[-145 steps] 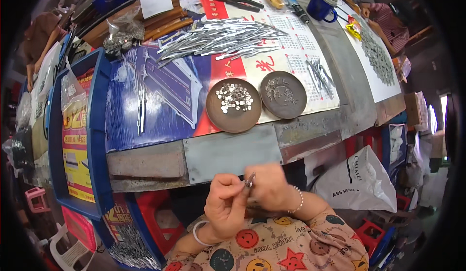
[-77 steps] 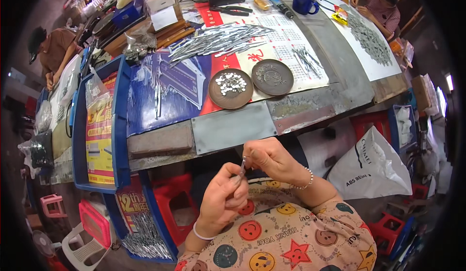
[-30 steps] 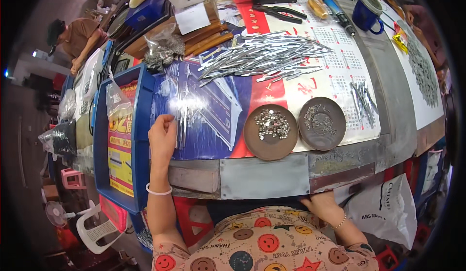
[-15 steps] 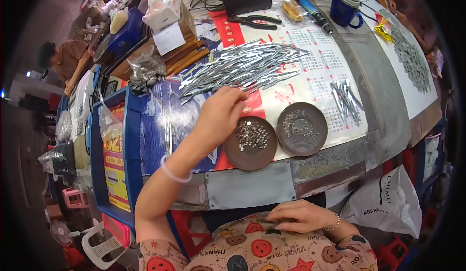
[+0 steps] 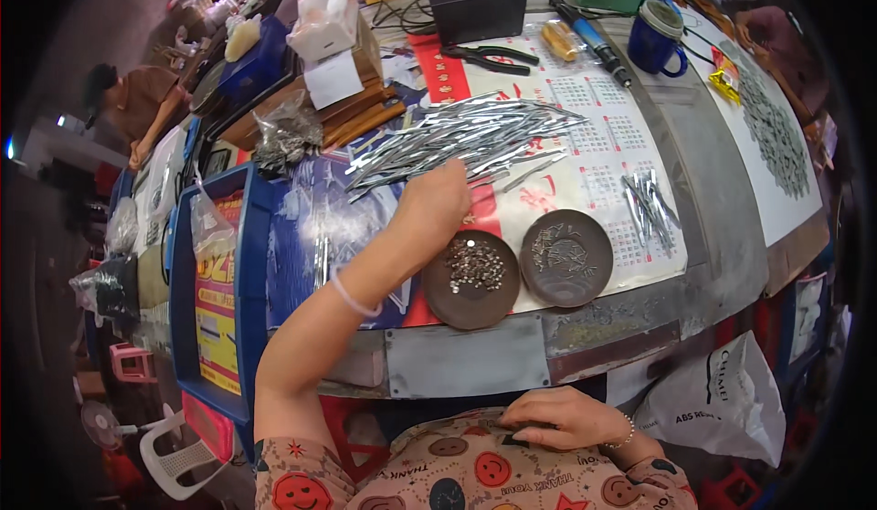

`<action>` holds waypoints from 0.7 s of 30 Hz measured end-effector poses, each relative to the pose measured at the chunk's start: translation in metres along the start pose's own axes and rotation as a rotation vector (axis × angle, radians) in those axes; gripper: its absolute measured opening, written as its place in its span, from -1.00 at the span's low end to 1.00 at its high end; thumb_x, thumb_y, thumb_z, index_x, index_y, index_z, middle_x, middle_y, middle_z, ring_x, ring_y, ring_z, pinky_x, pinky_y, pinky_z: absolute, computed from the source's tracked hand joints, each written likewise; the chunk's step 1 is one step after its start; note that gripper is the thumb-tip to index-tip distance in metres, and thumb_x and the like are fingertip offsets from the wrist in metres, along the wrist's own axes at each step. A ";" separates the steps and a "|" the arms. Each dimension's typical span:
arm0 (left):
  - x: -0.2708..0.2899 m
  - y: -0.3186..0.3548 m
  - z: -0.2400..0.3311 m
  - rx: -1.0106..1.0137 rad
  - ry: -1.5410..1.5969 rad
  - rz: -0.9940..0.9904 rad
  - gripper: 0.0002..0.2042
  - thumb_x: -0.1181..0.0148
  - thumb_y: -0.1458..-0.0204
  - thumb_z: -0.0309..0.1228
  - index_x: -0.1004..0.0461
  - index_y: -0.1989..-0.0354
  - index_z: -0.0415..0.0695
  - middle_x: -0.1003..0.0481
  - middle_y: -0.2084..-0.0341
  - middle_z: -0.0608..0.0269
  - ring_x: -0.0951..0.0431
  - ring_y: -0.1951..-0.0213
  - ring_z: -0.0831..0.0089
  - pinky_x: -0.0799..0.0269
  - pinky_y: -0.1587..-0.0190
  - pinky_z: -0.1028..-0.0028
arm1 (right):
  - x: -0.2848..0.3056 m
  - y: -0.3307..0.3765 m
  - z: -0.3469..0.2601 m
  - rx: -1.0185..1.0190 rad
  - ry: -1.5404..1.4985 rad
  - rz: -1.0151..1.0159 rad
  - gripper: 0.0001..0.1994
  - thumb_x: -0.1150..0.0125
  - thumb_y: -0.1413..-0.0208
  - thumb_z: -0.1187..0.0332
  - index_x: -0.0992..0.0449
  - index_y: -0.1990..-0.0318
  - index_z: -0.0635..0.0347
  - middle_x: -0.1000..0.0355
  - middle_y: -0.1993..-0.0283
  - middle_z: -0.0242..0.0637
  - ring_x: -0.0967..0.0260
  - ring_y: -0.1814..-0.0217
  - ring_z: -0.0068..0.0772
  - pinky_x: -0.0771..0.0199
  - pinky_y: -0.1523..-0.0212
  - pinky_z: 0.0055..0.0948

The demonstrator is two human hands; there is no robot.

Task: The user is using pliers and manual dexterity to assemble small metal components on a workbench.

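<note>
My left hand (image 5: pixel 437 207) reaches to the near edge of a heap of thin silvery metal strips (image 5: pixel 470 135). Its fingers are drawn together at the strips, and the fingertips are partly hidden, so I cannot make out what is between them. Just below that hand sits a brown round dish (image 5: pixel 470 313) with small shiny metal pieces (image 5: pixel 475 265) in it. Beside it on the right, a second brown dish (image 5: pixel 585 291) holds thin, wire-like bits (image 5: pixel 562 249). My right hand (image 5: pixel 566 421) rests at my lap against the patterned shirt, fingers loosely bent and apart, with nothing seen in it.
A smaller bunch of strips (image 5: pixel 649 213) lies at the right on the printed paper sheet. Pliers (image 5: pixel 491 58), a blue pen-shaped tool (image 5: pixel 598 46) and a blue mug (image 5: pixel 656 39) stand farther back. A blue tray (image 5: pixel 253 300) is at the left. Other people sit at both sides.
My left hand has shifted slightly right, its fingers drawn closer together at the strips. One strip now lies apart at the heap's near right. The view has tilted a little; my right hand stays put.
</note>
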State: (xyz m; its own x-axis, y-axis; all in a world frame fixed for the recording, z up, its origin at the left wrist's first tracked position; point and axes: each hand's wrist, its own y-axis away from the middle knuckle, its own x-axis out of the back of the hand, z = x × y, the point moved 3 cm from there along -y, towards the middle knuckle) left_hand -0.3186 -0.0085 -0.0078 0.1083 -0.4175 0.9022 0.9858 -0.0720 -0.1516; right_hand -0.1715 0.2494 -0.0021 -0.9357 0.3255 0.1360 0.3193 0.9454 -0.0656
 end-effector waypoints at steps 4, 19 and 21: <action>0.060 0.058 0.035 0.041 0.282 0.061 -0.92 -0.10 0.00 -0.53 -0.37 0.40 -0.28 -0.46 0.52 -0.03 -0.52 0.48 0.15 -0.40 0.43 0.34 | 0.015 -0.014 -0.015 0.102 0.273 0.330 -0.76 -0.21 0.02 0.50 -0.46 0.14 0.27 -0.44 0.19 -0.12 -0.45 0.21 -0.15 -0.47 0.21 -0.35; 0.062 0.203 0.082 0.125 1.047 0.005 -0.82 -0.24 0.13 -0.64 -0.51 0.30 -0.28 -0.51 0.43 0.12 -0.49 0.43 0.38 -0.40 0.38 0.51 | -0.019 -0.066 -0.021 -0.013 0.135 -0.021 -0.78 -0.08 -0.14 0.36 -0.40 0.12 0.28 -0.41 0.35 -0.11 -0.40 0.33 -0.05 -0.39 0.36 -0.28; 0.056 0.204 0.078 0.064 1.065 0.027 -0.81 -0.24 0.11 -0.63 -0.51 0.26 -0.28 -0.48 0.42 0.12 -0.49 0.40 0.39 -0.40 0.36 0.51 | -0.028 -0.067 -0.023 -0.042 0.048 0.020 -0.79 -0.08 -0.15 0.36 -0.39 0.12 0.28 -0.41 0.35 -0.10 -0.39 0.35 -0.02 -0.39 0.37 -0.26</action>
State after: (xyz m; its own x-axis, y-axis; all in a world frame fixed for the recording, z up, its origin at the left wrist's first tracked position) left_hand -0.1018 0.0245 0.0432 -0.0073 -0.9971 0.0760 0.9930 -0.0162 -0.1172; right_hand -0.1631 0.1775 0.0214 -0.9211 0.3441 0.1823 0.3451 0.9382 -0.0275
